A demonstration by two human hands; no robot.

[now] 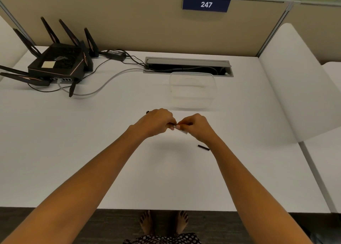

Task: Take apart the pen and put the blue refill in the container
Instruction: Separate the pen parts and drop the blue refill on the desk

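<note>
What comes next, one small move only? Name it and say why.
Probably pull the two hands apart along the pen's length. The left hand and right hand are both pinched on the pen above the white desk. One small black pen piece already lies on the desk by the right wrist, the clear plastic container looks empty, and no blue refill shows yet.

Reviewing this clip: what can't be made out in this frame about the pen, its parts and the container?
Head view only:
- The pen: mostly hidden inside the left hand and right hand; the refill and its colour cannot be seen.
- The small black piece on the desk: too small to identify, partly covered by the right forearm.
- The clear container: too faint to tell whether anything lies inside.
</note>
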